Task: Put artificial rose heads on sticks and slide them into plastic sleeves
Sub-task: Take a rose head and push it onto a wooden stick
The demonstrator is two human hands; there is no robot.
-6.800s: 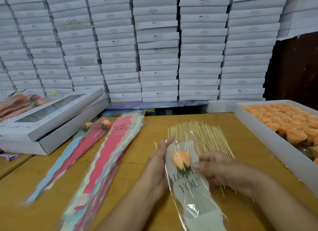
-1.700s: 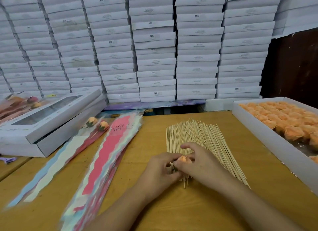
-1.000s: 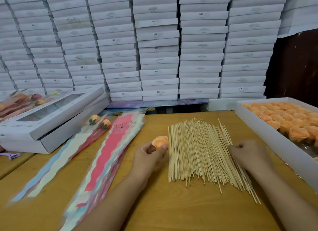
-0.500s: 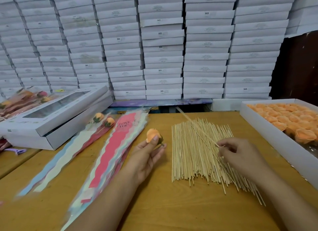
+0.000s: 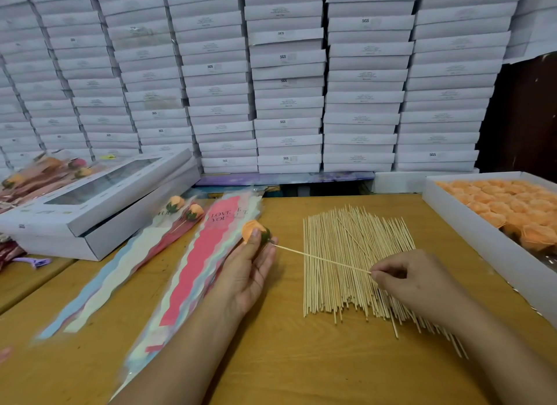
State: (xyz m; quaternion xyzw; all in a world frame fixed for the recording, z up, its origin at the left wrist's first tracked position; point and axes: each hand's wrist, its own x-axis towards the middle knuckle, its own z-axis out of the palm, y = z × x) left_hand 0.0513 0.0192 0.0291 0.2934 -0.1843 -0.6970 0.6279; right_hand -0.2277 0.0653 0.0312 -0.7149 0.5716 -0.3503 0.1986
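My left hand holds an orange rose head with a green base at its fingertips, above the table. My right hand pinches one end of a thin wooden stick. The stick's other end points at the green base of the rose head and seems to touch it. Below the stick lies a spread pile of wooden sticks. A stack of plastic sleeves printed "LOVE YOU" lies left of my left hand. Two sleeved roses lie further left.
A white tray full of orange rose heads stands at the right table edge. A white windowed box sits at the left, with finished sleeved roses behind it. Stacked white boxes fill the back wall. A purple clip lies far left.
My right hand has lifted one stick out of the pile and swung its tip left to the rose head's base. My left hand kept hold of the rose head.
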